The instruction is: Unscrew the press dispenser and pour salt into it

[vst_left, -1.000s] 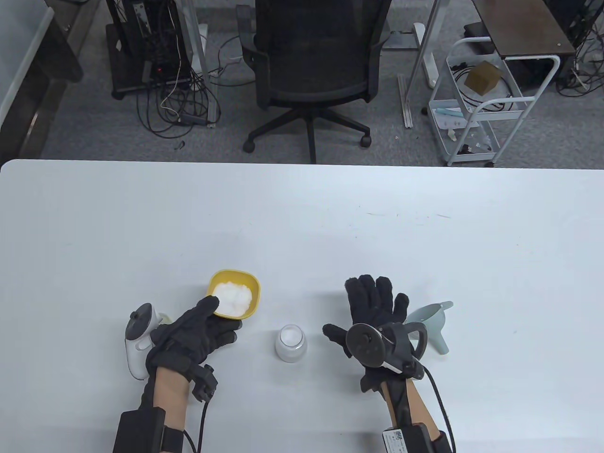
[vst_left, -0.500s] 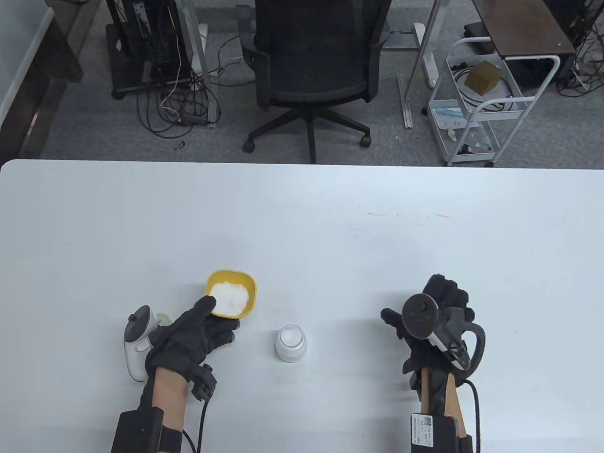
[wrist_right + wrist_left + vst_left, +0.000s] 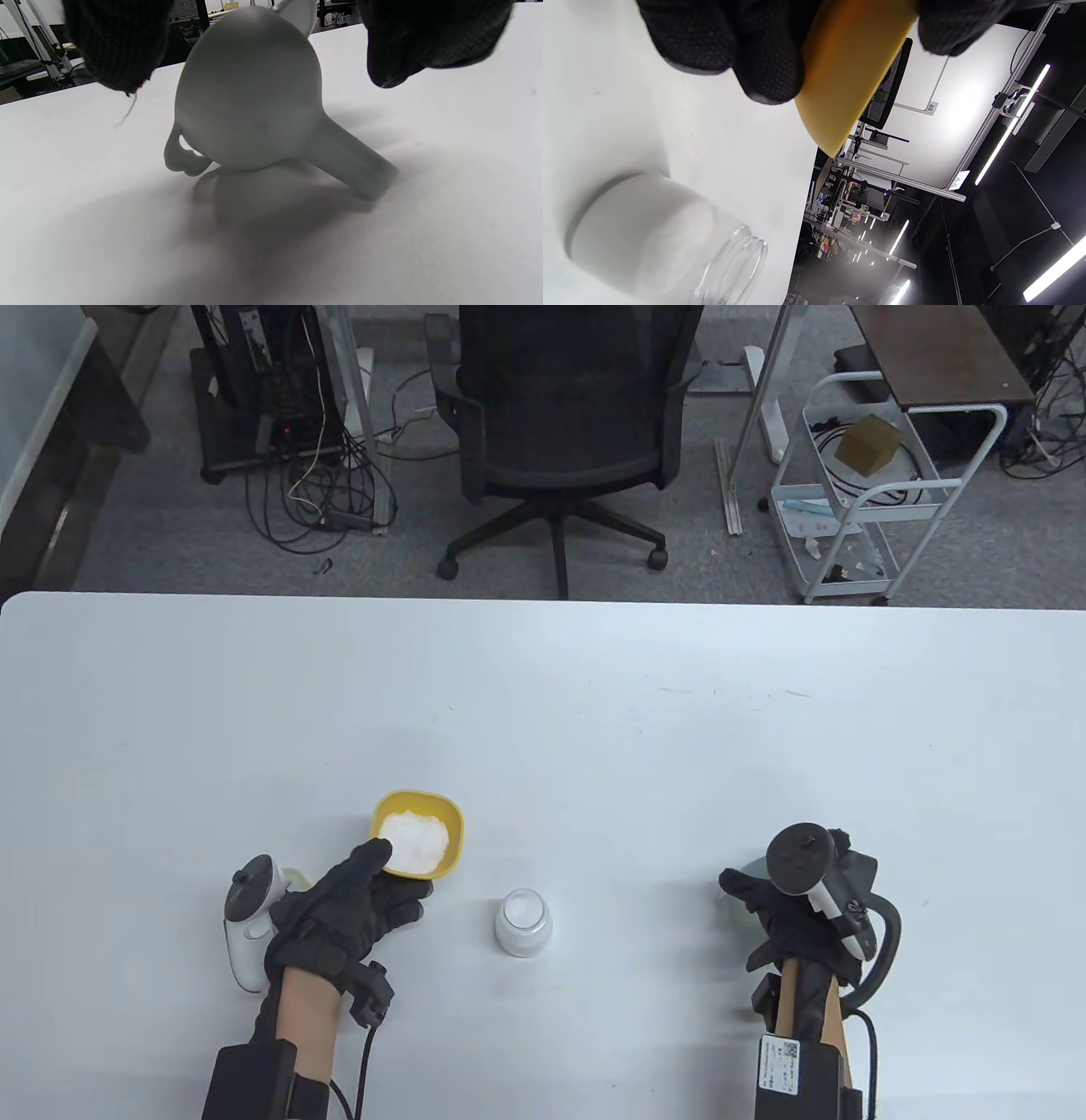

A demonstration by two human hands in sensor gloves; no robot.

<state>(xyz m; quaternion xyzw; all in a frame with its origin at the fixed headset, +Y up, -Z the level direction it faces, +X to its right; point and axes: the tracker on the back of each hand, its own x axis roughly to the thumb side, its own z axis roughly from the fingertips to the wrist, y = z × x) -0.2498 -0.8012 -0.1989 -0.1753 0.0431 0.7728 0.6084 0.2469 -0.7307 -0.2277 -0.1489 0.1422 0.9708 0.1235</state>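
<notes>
**Q:** Status on the left hand (image 3: 344,903)?

**R:** Lower left of the table view. It grips the yellow bowl (image 3: 450,824) by its near rim, thumb on top beside the salt (image 3: 413,840). Left wrist view confirms: fingers (image 3: 763,63) under the bowl's yellow wall, thumb on the other side. Bowl looks lifted off the counter (image 3: 543,712) there.

**Q:** Dispenser?

**R:** Jar (image 3: 523,922) stands upright at lower centre, open, no top on it, white fill visible inside. Just right of the left hand, not touched. In the left wrist view it sits at the bottom left, threaded clear neck showing.

**Q:** Right hand (image 3: 793,916)?

**R:** Lower right of the table view, over the funnel (image 3: 254,97); only a pale sliver of it shows beside the thumb there. Right wrist view: funnel lies on its side on the counter, spout pointing lower right, small handle loop at its left. One gloved fingertip hangs at upper left, another at upper right, flanking the funnel's cone. Can't tell whether they touch it; hand is spread around it, not clamped.

**Q:** Anything else on the counter?

**R:** Small pale object (image 3: 293,875) at the left hand's far-left side, mostly hidden.
</notes>
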